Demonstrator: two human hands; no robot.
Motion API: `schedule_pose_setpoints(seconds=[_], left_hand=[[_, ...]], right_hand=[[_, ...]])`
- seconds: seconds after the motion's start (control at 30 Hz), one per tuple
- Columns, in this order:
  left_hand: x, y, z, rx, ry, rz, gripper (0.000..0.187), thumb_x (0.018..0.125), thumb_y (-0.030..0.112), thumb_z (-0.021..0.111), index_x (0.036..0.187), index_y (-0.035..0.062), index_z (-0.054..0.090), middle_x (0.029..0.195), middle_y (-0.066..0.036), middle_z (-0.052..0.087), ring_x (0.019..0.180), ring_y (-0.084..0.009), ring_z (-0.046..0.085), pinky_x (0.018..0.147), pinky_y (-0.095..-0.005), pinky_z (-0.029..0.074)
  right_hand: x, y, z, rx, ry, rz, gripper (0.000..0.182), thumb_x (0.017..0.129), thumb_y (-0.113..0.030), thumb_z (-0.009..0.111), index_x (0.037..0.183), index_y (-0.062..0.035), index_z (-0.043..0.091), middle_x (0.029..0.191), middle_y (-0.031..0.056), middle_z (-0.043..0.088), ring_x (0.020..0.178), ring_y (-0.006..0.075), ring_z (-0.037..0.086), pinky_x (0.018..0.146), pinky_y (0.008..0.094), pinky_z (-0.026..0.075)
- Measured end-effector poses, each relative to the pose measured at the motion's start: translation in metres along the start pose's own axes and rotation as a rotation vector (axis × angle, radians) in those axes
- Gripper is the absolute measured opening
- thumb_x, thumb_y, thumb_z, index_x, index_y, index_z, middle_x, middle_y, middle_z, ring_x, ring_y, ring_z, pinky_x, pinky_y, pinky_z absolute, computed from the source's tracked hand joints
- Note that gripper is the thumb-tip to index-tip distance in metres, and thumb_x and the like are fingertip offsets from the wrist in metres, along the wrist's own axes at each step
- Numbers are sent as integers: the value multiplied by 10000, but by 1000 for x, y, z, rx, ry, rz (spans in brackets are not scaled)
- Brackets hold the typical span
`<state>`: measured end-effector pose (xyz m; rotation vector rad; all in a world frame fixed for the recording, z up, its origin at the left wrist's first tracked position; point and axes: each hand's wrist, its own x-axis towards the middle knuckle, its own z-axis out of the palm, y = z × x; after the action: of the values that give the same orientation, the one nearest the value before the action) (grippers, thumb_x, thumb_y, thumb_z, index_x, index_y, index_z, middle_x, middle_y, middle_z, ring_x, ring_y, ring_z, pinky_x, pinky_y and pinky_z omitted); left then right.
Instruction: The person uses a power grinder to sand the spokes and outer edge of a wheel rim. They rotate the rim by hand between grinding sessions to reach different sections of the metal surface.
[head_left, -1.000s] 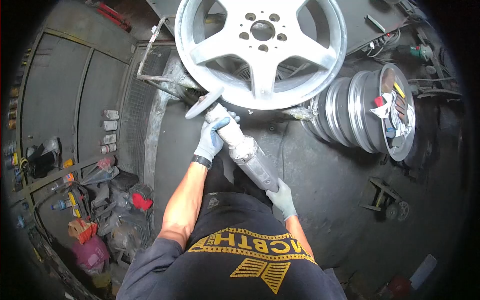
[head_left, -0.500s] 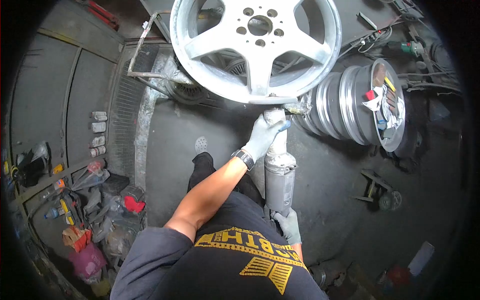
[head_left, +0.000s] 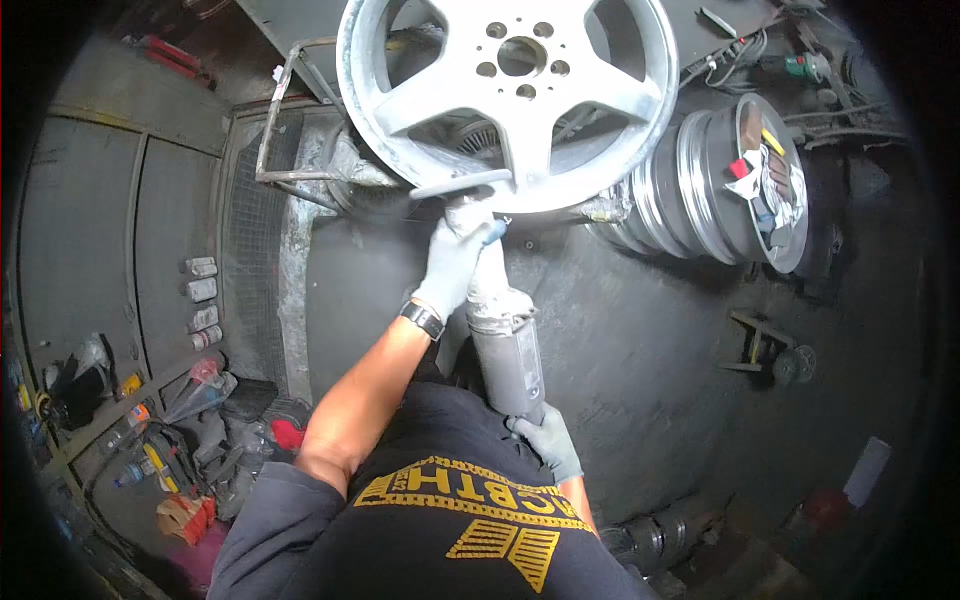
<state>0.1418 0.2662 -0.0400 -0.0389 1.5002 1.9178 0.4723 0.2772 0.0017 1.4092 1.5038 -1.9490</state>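
A large silver five-spoke wheel rim [head_left: 527,140] is held upright in front of me. My gloved left hand [head_left: 452,265] is wrapped round the pale neck of a power sander [head_left: 508,365], just behind its flat round pad. That pad overlaps the lower left edge of the rim in this view. At the rear end of the sander, my gloved right hand [head_left: 548,440] grips the handle, close to my body. The tool slants up and to the left.
To the right, stacked bare rims [head_left: 690,185] carry cloths, blocks and small tools. A metal frame [head_left: 290,110] stands at the left of the rim. Cans [head_left: 202,290] line the left wall above bags and bottles. A small wheeled stand [head_left: 765,350] sits on the floor.
The sander has swung left along the lower edge of the rim, its pad shifting from the bottom spoke to the lower left. Both hands have moved left with it.
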Motion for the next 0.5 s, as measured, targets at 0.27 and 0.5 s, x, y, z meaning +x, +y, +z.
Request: schedule_pose_setpoints(seconds=[0.27, 0.5], left_hand=[[-4, -23, 37, -97, 32, -83, 348, 922, 143, 811, 1222, 56, 658, 1083, -29, 697, 947, -132, 676, 832, -304, 559], [-17, -52, 143, -159, 53, -145, 418, 889, 192, 852, 1226, 46, 653, 1086, -41, 692, 960, -146, 674, 837, -320, 554]], right_hand=[[-19, -24, -50, -107, 42, 5, 213, 878, -49, 733, 1076, 19, 694, 865, 26, 689, 727, 101, 612, 684, 285, 506], [-57, -51, -168, -178, 108, 63, 236, 876, -45, 717, 1096, 35, 694, 852, 42, 705, 686, 106, 615, 656, 289, 507]])
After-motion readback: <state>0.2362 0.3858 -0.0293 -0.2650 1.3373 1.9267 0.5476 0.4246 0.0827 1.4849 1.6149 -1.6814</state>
